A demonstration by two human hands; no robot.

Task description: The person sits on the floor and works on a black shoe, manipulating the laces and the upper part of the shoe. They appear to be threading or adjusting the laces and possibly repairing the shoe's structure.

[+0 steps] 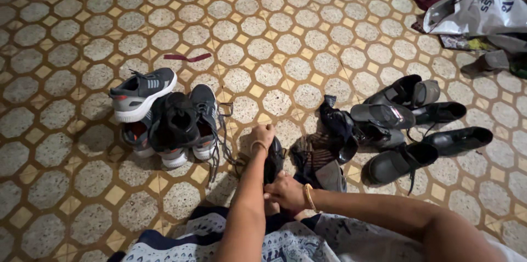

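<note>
Both hands are on one black shoe (273,159) held over your lap: your left hand (262,135) grips its top, your right hand (284,191) clamps its bottom end. Looks like you're mid-handling it, so keep that grip steady, with the sneaker pile (164,116) just left on the floor (263,37).

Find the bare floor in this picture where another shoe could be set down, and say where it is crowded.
Bare tiled floor spans the top, beyond the sneakers and past the red strip. More lies at lower left. Crowded: around the black shoes and the dark shoe that both hands hold.
</note>
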